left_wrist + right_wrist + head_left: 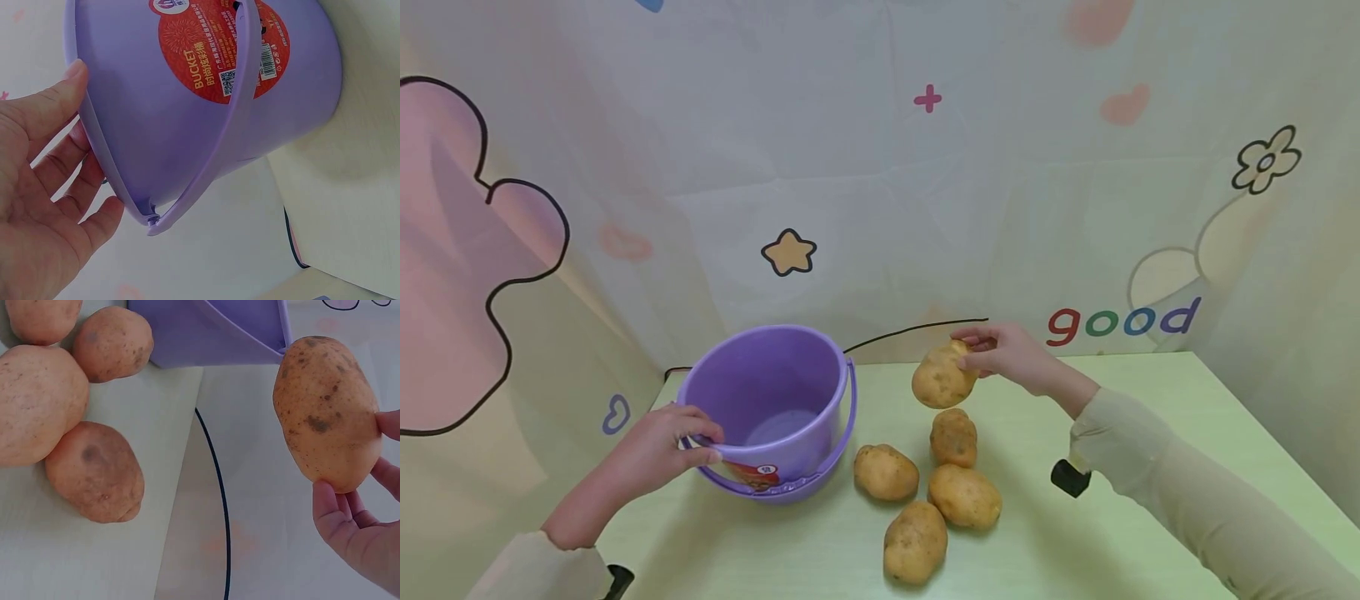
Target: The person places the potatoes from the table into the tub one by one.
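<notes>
My left hand (664, 442) grips the near-left rim of a purple bucket (805, 458), thumb outside and fingers over the edge. The left wrist view shows the bucket's red label (206, 53) and its hanging handle (234, 125). My right hand (1011, 354) pinches a potato (942, 379) by its right end, held up above the table to the right of the bucket. In the right wrist view this potato (328, 412) has dark spots. Below it lie several more potatoes, among them one beside the bucket (886, 472) and one nearest me (915, 543).
The pale green table (1120, 533) ends at a printed cloth backdrop (880, 208) behind the bucket. Two other potatoes, a darker one (953, 437) and a broad one (965, 497), lie close together at the table's middle.
</notes>
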